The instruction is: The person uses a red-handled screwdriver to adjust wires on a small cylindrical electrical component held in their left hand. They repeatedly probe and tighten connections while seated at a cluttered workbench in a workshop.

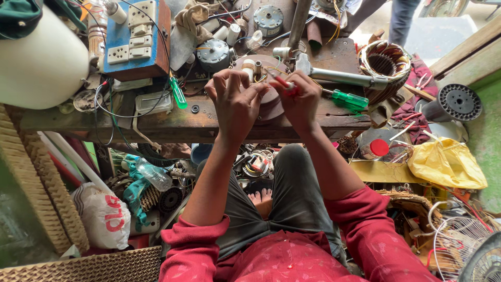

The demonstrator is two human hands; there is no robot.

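Observation:
My left hand (235, 102) and my right hand (300, 99) are raised together over a round brown motor part (271, 102) on the worn wooden workbench (172, 125). My right hand pinches a small red-handled tool (284, 83), its tip pointing left toward my left fingers. My left fingers are curled and seem to pinch thin wire near the part's white terminals (249, 67); what they hold is too small to tell for sure. Red sleeves cover both my forearms' upper parts.
A green screwdriver (349, 99) lies right of my hands, another green-handled one (178, 94) to the left. A copper-wound stator (385, 61), a metal hammer-like tool (339, 77), a blue switchboard (136, 36), grey motors (213, 53) and a white container (42, 62) crowd the bench. Scrap and a yellow bag (446, 164) lie below.

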